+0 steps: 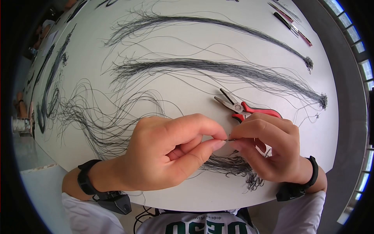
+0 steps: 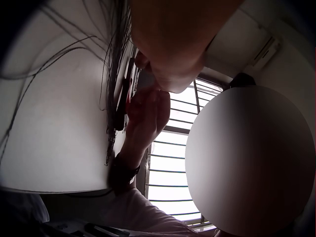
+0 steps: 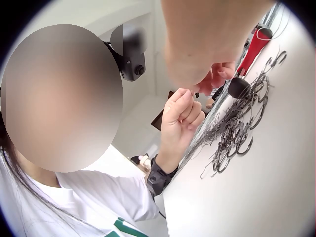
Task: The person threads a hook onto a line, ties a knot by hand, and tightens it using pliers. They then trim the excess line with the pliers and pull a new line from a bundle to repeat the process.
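Observation:
Over the near part of the table, my left hand [image 1: 167,152] and right hand [image 1: 269,146] meet fingertip to fingertip. Between them, thumb and forefinger of each pinch a thin, dark fish hook [image 1: 230,139], mostly hidden by the fingers; I cannot tell which part each hand grips. Beneath the hands lies a bundle of dark fishing lines [image 1: 222,163], whose hooks [image 3: 242,143] are bunched at its right end. Red-handled pliers [image 1: 233,105] rest just beyond the right hand, jaws spread and handles partly covered by it.
Two long bundles of line [image 1: 218,66] stretch across the table [image 1: 187,201] farther off, with clumped right ends. Loose curly lines [image 1: 113,113] spread left of the hands. Pen-like tools [image 1: 286,21] lie at the far right. Other people's arms [image 1: 22,105] show along the left edge.

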Demonstrator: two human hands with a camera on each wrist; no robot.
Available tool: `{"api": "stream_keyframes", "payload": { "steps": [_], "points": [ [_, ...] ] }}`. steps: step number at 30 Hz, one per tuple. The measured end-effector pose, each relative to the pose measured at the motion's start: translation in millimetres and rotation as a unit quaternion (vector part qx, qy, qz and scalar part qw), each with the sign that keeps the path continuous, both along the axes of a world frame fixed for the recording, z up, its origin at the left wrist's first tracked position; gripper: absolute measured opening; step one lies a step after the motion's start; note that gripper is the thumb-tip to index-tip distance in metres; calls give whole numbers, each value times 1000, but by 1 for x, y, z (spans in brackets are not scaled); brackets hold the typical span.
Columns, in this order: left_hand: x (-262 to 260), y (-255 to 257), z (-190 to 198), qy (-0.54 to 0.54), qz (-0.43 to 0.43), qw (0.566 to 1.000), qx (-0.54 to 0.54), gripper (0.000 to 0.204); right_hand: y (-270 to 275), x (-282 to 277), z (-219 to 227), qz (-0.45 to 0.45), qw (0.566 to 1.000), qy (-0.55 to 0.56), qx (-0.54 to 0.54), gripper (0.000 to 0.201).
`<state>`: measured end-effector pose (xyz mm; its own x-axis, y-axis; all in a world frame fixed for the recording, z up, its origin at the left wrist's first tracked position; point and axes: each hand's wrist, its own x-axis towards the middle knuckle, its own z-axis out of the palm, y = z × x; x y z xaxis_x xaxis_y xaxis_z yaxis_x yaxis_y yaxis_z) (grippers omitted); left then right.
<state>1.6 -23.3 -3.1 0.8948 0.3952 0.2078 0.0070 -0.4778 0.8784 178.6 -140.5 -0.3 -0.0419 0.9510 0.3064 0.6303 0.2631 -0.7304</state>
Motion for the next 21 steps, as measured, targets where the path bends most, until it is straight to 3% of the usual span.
{"api": "stream_keyframes", "payload": {
  "steps": [6, 10, 12, 13, 15, 21],
  "points": [
    [-1, -1, -2, 14, -1, 997, -73, 12, 4, 5, -13, 2, 985, -98, 141, 25],
    [-1, -2, -2, 24, 1, 985, -172, 11, 2, 4, -6, -7, 983, -130, 131, 20],
    [-1, -2, -2, 24, -4, 992, -123, 12, 2, -1, 1, -24, 1000, 19, -4, 9],
    [-2, -2, -1, 24, -7, 997, -75, 12, 1, 0, 3, -24, 1000, 19, -3, 9],
    [0, -2, 1, 17, -10, 999, -36, 12, -2, 3, 4, -5, 975, 160, -155, 3],
    [2, -3, -1, -11, -11, 1000, 17, 13, -1, 4, 2, 18, 970, 192, -147, 6]
  ]
}}
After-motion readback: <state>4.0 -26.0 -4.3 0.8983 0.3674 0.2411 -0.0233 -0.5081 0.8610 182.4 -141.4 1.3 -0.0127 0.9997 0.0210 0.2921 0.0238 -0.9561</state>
